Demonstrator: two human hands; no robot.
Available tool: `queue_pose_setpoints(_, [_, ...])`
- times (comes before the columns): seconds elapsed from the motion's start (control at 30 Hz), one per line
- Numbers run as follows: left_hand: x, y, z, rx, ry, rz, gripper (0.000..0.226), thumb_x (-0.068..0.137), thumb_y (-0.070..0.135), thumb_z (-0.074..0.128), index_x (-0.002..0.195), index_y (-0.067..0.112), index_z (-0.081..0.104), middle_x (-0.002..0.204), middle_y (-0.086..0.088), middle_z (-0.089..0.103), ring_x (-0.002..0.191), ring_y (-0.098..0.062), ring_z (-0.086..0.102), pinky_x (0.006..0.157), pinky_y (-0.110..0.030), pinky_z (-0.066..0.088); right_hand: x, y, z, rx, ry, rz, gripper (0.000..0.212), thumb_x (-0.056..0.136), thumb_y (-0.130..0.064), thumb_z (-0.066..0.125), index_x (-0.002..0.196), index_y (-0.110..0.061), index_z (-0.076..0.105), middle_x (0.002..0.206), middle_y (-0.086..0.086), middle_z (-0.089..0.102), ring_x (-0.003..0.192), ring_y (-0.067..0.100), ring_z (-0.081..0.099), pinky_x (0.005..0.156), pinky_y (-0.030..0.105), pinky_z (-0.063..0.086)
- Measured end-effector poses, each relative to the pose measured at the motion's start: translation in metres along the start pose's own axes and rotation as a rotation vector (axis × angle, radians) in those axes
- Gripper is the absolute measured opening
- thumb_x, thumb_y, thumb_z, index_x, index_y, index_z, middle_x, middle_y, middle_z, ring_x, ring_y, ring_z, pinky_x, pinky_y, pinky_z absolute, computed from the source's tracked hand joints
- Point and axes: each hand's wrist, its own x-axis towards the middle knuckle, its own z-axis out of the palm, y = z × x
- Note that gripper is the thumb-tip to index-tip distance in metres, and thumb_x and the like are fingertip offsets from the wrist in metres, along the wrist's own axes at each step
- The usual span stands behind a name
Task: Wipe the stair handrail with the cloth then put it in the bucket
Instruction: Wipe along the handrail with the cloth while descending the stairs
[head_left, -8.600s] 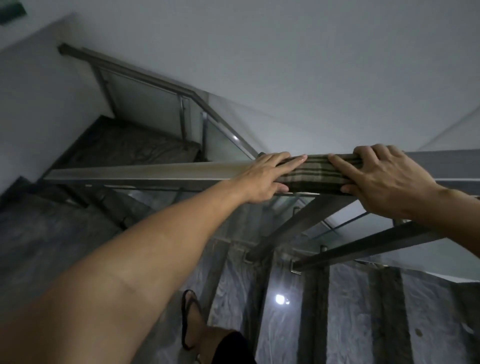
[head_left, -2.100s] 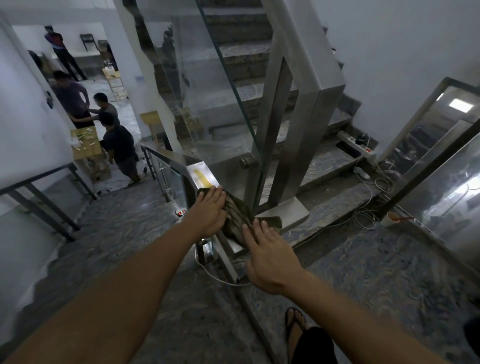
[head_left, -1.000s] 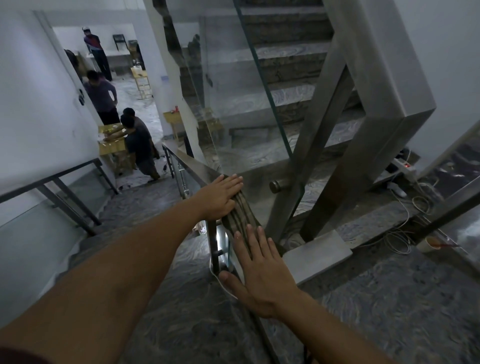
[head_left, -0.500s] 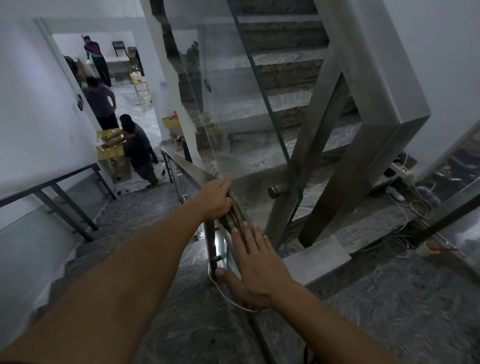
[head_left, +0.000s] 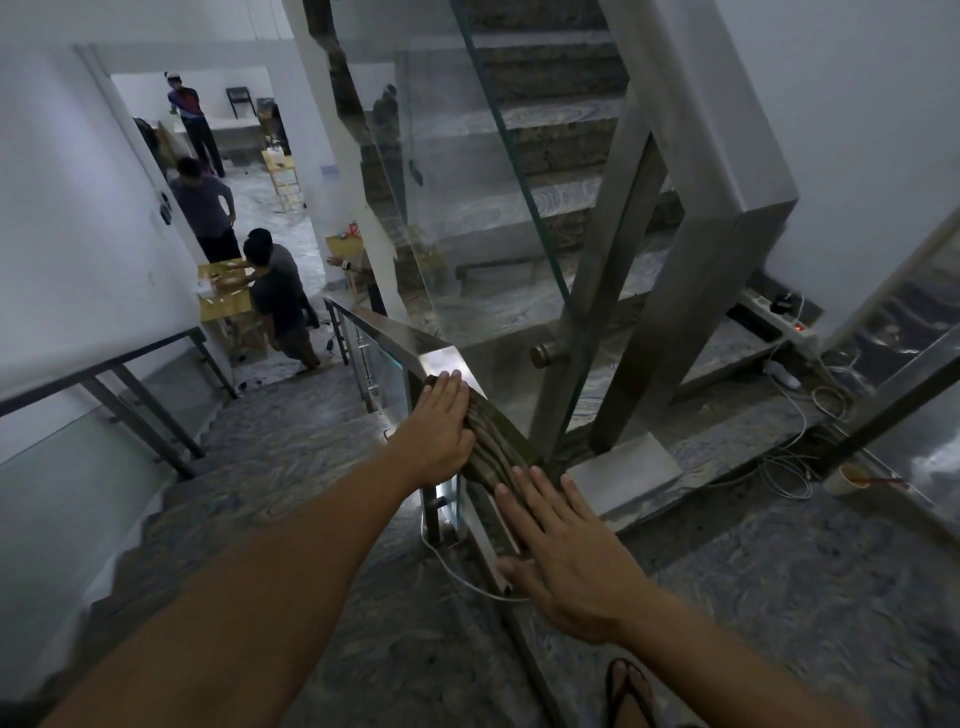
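Observation:
A dark striped cloth (head_left: 493, 447) lies draped over the steel handrail (head_left: 400, 332) where the rail bends on the landing. My left hand (head_left: 441, 431) lies flat on the cloth's upper end, fingers together and pointing down the rail. My right hand (head_left: 561, 545) presses flat on the cloth's lower end, fingers spread, thumb hooked under the rail. Both hands pin the cloth to the rail. No bucket is in view.
A glass panel (head_left: 467, 234) and thick steel posts (head_left: 691, 291) stand right behind the rail. Cables (head_left: 795, 467), a power strip (head_left: 774, 322) and a paper cup (head_left: 847, 478) lie on the landing at right. Several people stand around a table (head_left: 223, 296) at the foot of the stairs.
My left hand has flattened and slid a little further down the rail over the cloth. My right hand stays pressed on the cloth's lower end. The view shifted slightly.

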Motion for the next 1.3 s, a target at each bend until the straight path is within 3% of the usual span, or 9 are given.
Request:
queue_pose_setpoints(0.1, [-0.016,0.012,0.012,-0.022,0.020,0.008,0.075,0.083,0.035,0.015,0.149,0.002,-0.001,0.160,-0.015,-0.007,0.148,-0.025,-0.012,0.112,-0.028,-0.012,-0.014,0.015,0.006,0.025,0.091,-0.024,0.056,0.098,-0.047,0.019,0.149,-0.027,0.011,0.158,-0.003,0.004,0.147,0.016,-0.004,0.119,0.039,-0.009])
queue_pose_setpoints(0.23, [-0.037,0.032,0.033,-0.068,0.061,-0.013,0.073,0.086,0.039,0.013,0.149,0.005,-0.002,0.160,-0.013,-0.009,0.147,-0.022,-0.016,0.114,-0.030,-0.013,-0.025,0.054,0.010,0.040,0.284,-0.061,0.048,0.083,-0.020,0.058,0.130,-0.023,0.054,0.137,0.004,0.055,0.130,0.024,0.048,0.111,0.052,0.020])
queue_pose_setpoints(0.4, [-0.066,0.074,0.052,-0.040,0.098,-0.064,0.079,0.088,0.055,0.005,0.149,0.005,-0.005,0.159,-0.014,-0.014,0.140,-0.020,-0.025,0.114,-0.034,-0.015,-0.029,0.090,-0.002,0.063,0.395,-0.022,0.028,0.078,-0.011,0.067,0.104,-0.017,0.072,0.112,0.006,0.072,0.106,0.025,0.067,0.096,0.053,0.048])
queue_pose_setpoints(0.5, [-0.076,0.093,0.059,-0.007,0.113,-0.100,0.088,0.082,0.059,-0.001,0.148,0.001,-0.005,0.158,-0.020,-0.012,0.145,-0.030,-0.018,0.115,-0.036,-0.015,-0.029,0.097,-0.006,0.063,0.406,-0.048,0.024,0.073,-0.010,0.072,0.097,-0.015,0.073,0.106,0.006,0.074,0.099,0.026,0.070,0.084,0.050,0.057])
queue_pose_setpoints(0.67, [-0.079,0.118,0.066,0.054,0.132,-0.127,0.078,0.097,0.042,0.030,0.146,-0.006,-0.006,0.155,-0.028,-0.012,0.144,-0.040,-0.016,0.117,-0.045,-0.012,-0.031,0.113,-0.011,0.081,0.401,-0.054,0.029,0.070,-0.003,0.077,0.098,-0.010,0.073,0.108,0.008,0.073,0.101,0.027,0.068,0.082,0.047,0.058])
queue_pose_setpoints(0.93, [-0.074,0.133,0.081,0.224,0.281,-0.066,0.060,0.086,0.013,0.015,0.136,-0.012,0.036,0.144,-0.035,0.035,0.136,-0.045,0.034,0.113,-0.050,0.018,-0.032,0.132,-0.011,0.067,0.463,-0.135,0.017,0.074,-0.005,0.071,0.091,-0.004,0.071,0.104,0.016,0.073,0.093,0.029,0.071,0.070,0.042,0.061])
queue_pose_setpoints(1.1, [-0.055,0.153,0.080,0.298,0.173,0.053,0.061,0.095,0.023,0.013,0.144,-0.010,-0.005,0.154,-0.033,-0.006,0.144,-0.044,-0.004,0.109,-0.048,-0.014,-0.038,0.152,-0.012,0.007,0.486,-0.073,0.009,0.080,-0.008,0.070,0.089,-0.008,0.068,0.097,0.007,0.073,0.081,0.020,0.069,0.071,0.029,0.055])
queue_pose_setpoints(1.23, [-0.031,0.170,0.080,0.351,0.133,0.170,0.063,0.098,0.023,0.021,0.144,-0.008,-0.009,0.155,-0.029,-0.010,0.145,-0.040,-0.009,0.112,-0.046,-0.013,-0.041,0.169,-0.018,0.058,0.464,0.074,0.022,0.084,-0.022,0.053,0.083,-0.007,0.068,0.072,0.008,0.068,0.056,0.023,0.061,0.051,0.036,0.053])
queue_pose_setpoints(1.3, [-0.023,0.174,0.083,0.346,0.121,0.219,0.063,0.099,0.022,0.022,0.143,-0.007,-0.011,0.156,-0.029,-0.009,0.146,-0.039,-0.008,0.114,-0.046,-0.010,-0.042,0.175,-0.023,0.036,0.452,0.107,0.012,0.079,-0.014,0.058,0.077,-0.007,0.067,0.066,0.008,0.067,0.053,0.024,0.061,0.049,0.034,0.052])
